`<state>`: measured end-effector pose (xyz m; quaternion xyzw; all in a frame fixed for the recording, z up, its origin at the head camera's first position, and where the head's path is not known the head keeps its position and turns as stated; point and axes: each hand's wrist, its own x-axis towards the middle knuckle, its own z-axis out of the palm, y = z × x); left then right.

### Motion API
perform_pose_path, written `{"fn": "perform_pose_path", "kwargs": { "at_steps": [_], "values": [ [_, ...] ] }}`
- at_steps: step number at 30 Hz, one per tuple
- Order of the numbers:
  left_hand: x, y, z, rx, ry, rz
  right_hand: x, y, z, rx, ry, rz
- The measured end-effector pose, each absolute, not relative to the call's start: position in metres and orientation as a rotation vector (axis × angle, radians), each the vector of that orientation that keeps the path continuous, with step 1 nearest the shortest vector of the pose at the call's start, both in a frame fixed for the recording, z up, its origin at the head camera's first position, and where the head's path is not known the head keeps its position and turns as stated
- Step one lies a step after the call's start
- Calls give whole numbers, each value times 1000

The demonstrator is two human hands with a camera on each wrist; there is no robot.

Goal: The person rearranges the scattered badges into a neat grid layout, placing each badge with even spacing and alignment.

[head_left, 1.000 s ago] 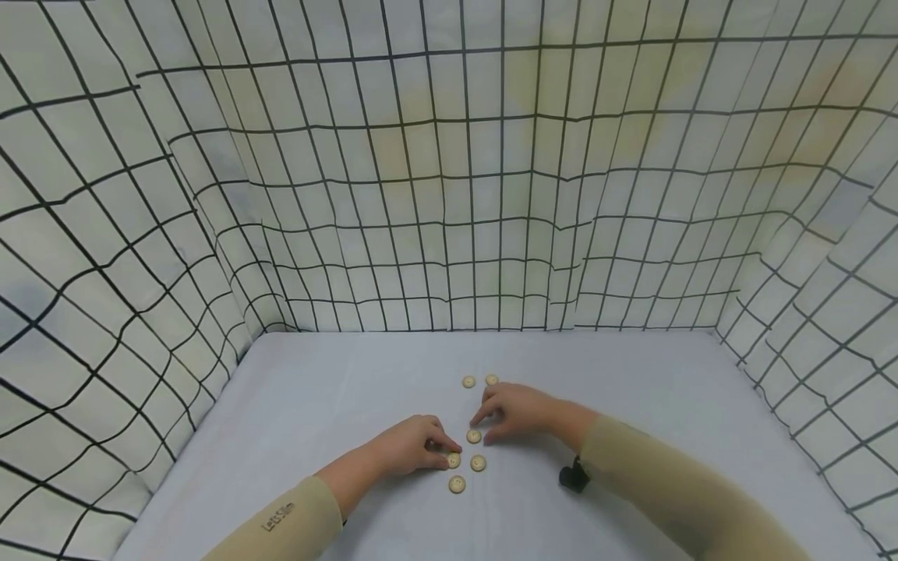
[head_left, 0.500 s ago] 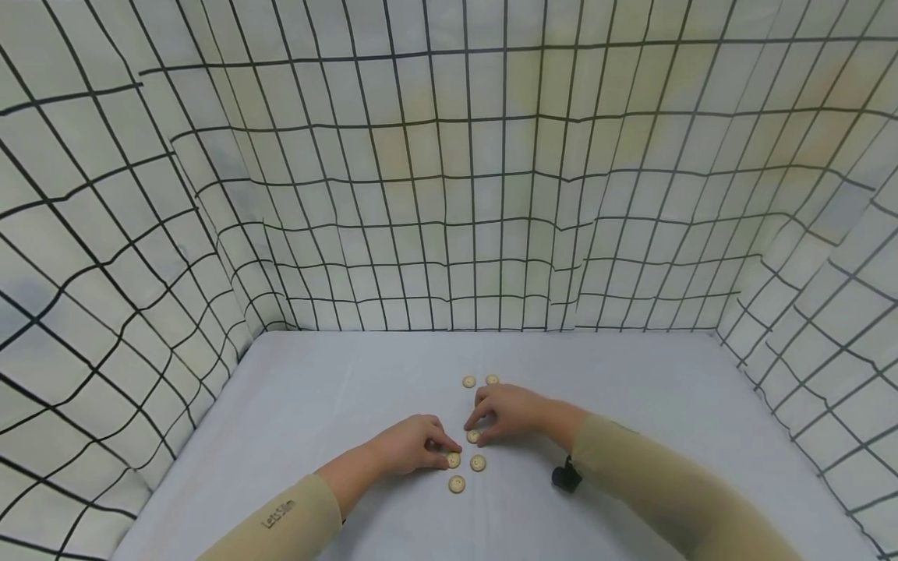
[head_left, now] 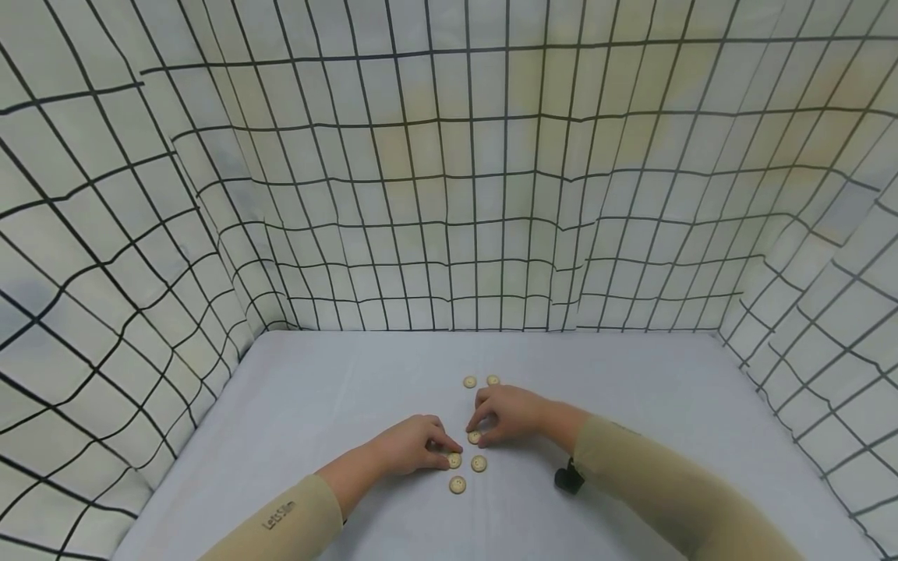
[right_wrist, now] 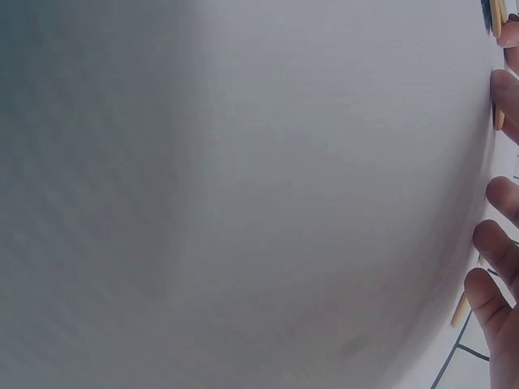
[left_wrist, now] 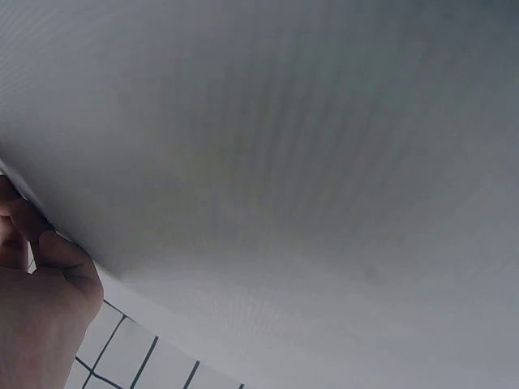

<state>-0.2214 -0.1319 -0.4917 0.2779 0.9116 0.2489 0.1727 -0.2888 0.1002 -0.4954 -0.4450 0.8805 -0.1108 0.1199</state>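
Observation:
On the white table lie several round, cream-coloured buttons with small holes. My left hand [head_left: 414, 446] rests low over the table, its thumb and index finger pinching one button [head_left: 454, 460] at the edges. Just to the right and farther away, my right hand [head_left: 515, 411] has its thumb and index finger on either side of another button [head_left: 474, 438]. In the left wrist view the left hand [left_wrist: 45, 312] shows at the lower left, with its button hidden. At the right edge of the right wrist view, fingertips [right_wrist: 504, 87] meet the thin rim of a button [right_wrist: 498, 117].
Two loose buttons lie nearer to me, one [head_left: 479, 463] at the right and one [head_left: 457, 485] lower down. Farther off are another two, a left one [head_left: 470, 382] and a right one [head_left: 493, 380] close behind the right knuckles. Black-gridded white walls [head_left: 421, 234] surround the table.
My right hand has moved slightly left, and its thumb and index finger have come in on the button. The left hand and the buttons have stayed in place.

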Motion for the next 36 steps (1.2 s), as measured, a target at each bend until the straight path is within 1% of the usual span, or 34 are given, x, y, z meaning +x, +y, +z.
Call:
{"fn": "perform_pose_path", "kwargs": {
  "at_steps": [7, 30, 36],
  "values": [
    [-221, -131, -492, 796, 2582, 722, -289, 101, -498, -1330, 2558, -359],
    [-222, -132, -494, 784, 2595, 703, -296, 111, -493, -1127, 2580, -506],
    [-221, -131, -493, 784, 2590, 732, -300, 119, -488, -1025, 2622, -526]
  ]
}}
